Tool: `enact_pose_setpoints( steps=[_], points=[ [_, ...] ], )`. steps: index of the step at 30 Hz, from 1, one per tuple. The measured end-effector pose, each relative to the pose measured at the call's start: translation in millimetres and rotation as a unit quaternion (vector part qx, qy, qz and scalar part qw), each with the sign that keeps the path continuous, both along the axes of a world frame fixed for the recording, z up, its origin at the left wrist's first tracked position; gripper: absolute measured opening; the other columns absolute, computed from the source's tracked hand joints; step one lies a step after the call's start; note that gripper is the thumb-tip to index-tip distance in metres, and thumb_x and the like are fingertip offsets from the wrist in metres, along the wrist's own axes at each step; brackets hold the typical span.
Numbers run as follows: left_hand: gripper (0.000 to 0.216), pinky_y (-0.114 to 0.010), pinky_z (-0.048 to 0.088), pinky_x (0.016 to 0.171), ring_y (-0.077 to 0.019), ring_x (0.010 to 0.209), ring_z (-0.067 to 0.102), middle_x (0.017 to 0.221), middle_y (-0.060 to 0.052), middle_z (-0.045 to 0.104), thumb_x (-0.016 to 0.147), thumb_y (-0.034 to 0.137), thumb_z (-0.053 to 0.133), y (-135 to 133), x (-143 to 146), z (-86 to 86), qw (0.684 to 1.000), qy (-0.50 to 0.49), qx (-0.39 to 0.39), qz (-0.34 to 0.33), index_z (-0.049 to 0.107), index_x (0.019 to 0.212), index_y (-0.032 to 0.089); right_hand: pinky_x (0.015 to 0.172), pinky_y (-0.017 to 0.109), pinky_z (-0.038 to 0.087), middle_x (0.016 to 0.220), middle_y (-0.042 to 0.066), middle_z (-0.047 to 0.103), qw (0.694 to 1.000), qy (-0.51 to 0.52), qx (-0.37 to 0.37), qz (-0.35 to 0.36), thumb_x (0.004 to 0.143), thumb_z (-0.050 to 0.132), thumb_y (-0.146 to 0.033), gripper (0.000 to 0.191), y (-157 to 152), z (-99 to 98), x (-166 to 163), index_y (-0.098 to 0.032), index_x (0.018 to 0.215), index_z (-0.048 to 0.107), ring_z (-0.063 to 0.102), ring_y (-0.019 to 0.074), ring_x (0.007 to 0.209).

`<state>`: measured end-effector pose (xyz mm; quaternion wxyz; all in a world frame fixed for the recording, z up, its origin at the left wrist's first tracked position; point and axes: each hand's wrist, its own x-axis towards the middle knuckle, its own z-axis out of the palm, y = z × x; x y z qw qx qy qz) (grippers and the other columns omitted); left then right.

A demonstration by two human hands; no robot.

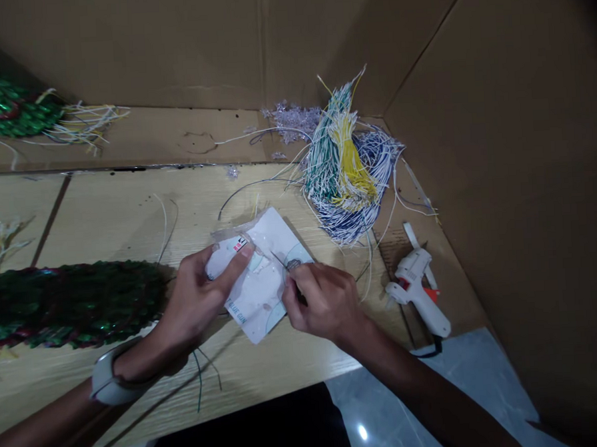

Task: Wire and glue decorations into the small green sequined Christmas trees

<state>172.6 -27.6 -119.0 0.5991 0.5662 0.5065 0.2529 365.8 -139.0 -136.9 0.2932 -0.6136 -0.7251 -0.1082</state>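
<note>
Okay, grip first. Right hand (322,302) is clenched on a thin metal pick (279,258), tip pointing to 10 o'clock, body buried in the fingers, so exact tool unconfirmed. Tip is at the white card in a clear plastic sleeve (258,275); contact can't be resolved from this view. Left hand (197,299) grasps the card's left end, index finger (238,263) lying across the top face beside a small red-and-black printed label (239,244). Card sits between both hands, rotated, over the plywood tabletop (118,219), near frame center. White band (109,380) on left wrist.

Clock positions from here are relative to the card. Large bundle of insulated wires (348,171) at 2 o'clock, near the card's top corner: green-white, yellow and blue-white strands. Loose wires (247,189) cross the table at 12. Glittery clear strands (290,120) lie further out at 12, on the cardboard-covered shelf (124,136). White hot glue gun (417,290) at 3 o'clock, with orange part and black cord (430,353), white strip (412,234) just above it. Green sequinned braid (67,305) at 9, just beside the left hand. Second braid (7,109) at 10 on the shelf, frayed strands trailing. Cardboard walls (501,173) at back and right. Grey stone floor (437,389) at 4.
</note>
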Motion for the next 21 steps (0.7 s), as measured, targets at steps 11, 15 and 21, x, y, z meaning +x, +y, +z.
enact_pose_setpoints(
  steps=[11, 15, 21],
  points=[
    [0.048, -0.021, 0.047, 0.049, -0.0133, 0.061, 0.057, 0.075, -0.003, 0.070, 0.089, 0.062, 0.085, 1.3, -1.1, -7.0, 1.000, -0.005, 0.015, -0.005, 0.075, 0.092, 0.015, 0.062, 0.035, 0.042, 0.071, 0.000, 0.066, 1.000, -0.004, -0.013, -0.005, 0.101, 0.058, -0.020, 0.012, 0.8, 0.8, -0.9, -0.024, 0.090, 0.060, 0.061, 0.0174, 0.063],
    [0.050, -0.021, 0.044, 0.047, -0.0127, 0.060, 0.055, 0.072, -0.002, 0.066, 0.089, 0.064, 0.084, 1.6, -1.8, -8.4, 1.000, 0.007, 0.023, -0.007, 0.073, 0.088, 0.015, 0.062, 0.034, 0.042, 0.071, 0.000, 0.067, 0.999, 0.009, -0.035, -0.001, 0.103, 0.055, -0.021, 0.013, 1.3, 1.3, -1.2, -0.024, 0.092, 0.059, 0.063, 0.0171, 0.063],
    [0.048, -0.019, 0.045, 0.048, -0.0121, 0.063, 0.055, 0.076, -0.003, 0.068, 0.091, 0.062, 0.083, 2.9, 0.2, -6.2, 1.000, 0.003, 0.023, -0.012, 0.073, 0.091, 0.014, 0.062, 0.033, 0.044, 0.074, 0.001, 0.069, 0.999, 0.024, -0.044, 0.007, 0.104, 0.054, -0.020, 0.012, 2.7, -0.2, -0.3, -0.024, 0.093, 0.057, 0.064, 0.0170, 0.064]
  ],
)
